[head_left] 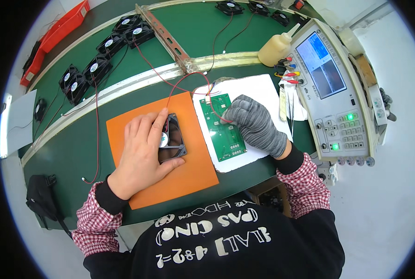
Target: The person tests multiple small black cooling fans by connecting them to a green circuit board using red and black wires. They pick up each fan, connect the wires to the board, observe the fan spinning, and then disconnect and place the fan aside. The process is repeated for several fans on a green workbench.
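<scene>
A black cooling fan (174, 151) lies on the orange mat (195, 174). My bare left hand (142, 149) is laid over its left part, fingers along the top and thumb at the lower edge, gripping it. From the fan a thin red wire (189, 74) arches up and across to the green circuit board (221, 135), which rests on a white sheet (263, 88). My right hand (256, 123), in a grey knitted glove, is closed above the board's right side. Its fingertips pinch the red wire; the wire's end is hidden there. Small connectors with coloured wires (209, 93) sit at the board's upper left corner.
Beyond a metal rail, several black fans (109, 44) with trailing wires lie on the green table (68, 144). A cream squeeze bottle (275, 49) and a test instrument with a screen (330, 88) stand at right. Tweezers (292, 109) lie beside the white sheet. A red bin (58, 35) is far left.
</scene>
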Available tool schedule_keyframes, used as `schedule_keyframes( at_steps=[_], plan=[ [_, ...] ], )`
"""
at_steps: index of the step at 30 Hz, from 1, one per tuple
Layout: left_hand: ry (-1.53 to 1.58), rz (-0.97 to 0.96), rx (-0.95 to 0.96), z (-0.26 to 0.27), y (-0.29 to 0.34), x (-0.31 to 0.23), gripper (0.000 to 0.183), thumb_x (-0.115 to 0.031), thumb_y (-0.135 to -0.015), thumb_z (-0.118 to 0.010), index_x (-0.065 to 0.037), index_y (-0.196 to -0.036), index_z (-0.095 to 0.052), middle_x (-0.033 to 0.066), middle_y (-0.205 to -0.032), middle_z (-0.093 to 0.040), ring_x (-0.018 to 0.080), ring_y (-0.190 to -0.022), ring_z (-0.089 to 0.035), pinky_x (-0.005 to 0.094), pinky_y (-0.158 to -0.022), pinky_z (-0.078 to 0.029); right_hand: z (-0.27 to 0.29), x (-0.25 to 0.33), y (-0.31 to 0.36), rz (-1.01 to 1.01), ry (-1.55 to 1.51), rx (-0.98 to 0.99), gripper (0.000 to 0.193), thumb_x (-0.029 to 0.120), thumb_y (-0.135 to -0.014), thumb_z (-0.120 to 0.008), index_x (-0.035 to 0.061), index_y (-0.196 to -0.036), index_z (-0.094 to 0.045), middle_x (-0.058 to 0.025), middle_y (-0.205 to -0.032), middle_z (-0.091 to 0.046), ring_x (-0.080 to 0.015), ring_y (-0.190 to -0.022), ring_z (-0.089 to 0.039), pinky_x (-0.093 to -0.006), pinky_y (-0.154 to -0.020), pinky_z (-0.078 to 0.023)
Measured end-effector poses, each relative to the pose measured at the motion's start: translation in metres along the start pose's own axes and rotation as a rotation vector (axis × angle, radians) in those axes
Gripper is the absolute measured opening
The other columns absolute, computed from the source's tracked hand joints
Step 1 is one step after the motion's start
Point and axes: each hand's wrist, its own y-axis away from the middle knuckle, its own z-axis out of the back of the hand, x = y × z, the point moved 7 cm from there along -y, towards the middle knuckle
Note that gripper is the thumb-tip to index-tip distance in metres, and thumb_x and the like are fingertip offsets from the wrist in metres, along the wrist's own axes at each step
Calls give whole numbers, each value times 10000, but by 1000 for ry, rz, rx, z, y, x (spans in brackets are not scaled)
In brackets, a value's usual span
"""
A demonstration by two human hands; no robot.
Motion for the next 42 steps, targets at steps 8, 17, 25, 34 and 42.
schedule_keyframes(
  at_steps=[8,17,25,34,42],
  plan=[
    [-366,-569,-1018,92,75,-73,424,-363,-866,-643,-32,-1122,-574,145,-987,-649,291,-881,-630,378,-727,-512,4,-6,4,-71,-59,-68,164,35,-770,-724,96,-919,-694,-80,-876,-616,-276,-864,-602,-389,-781,-502],
    [2248,154,401,93,39,-57,747,-560,-1009,-307,145,-1150,-511,350,-875,-606,492,-847,-627,569,-643,-556,5,-9,9,-82,-51,-74,158,38,-757,-738,87,-896,-681,-75,-870,-612,-273,-859,-600,-383,-778,-498],
    [875,183,-428,95,69,-15,472,-365,-834,-674,30,-1069,-569,122,-855,-633,303,-800,-626,349,-723,-512,2,-8,4,-96,-76,-57,151,48,-759,-737,85,-895,-681,-83,-872,-618,-285,-849,-606,-386,-766,-508],
    [-44,-172,-648,119,-13,-33,414,-243,-921,-581,30,-1232,-564,205,-1199,-600,291,-1108,-576,377,-962,-452,4,-14,14,-145,-46,-89,120,54,-787,-729,66,-889,-666,-81,-885,-633,-270,-840,-632,-362,-764,-527],
    [-544,95,-452,28,-181,148,385,-206,-739,-775,-57,-1066,-638,128,-1062,-546,326,-1007,-527,425,-796,-456,13,-11,8,-211,-191,-217,254,102,-797,-770,73,-1025,-662,-60,-903,-644,-168,-770,-630,-289,-719,-521]
  ],
)
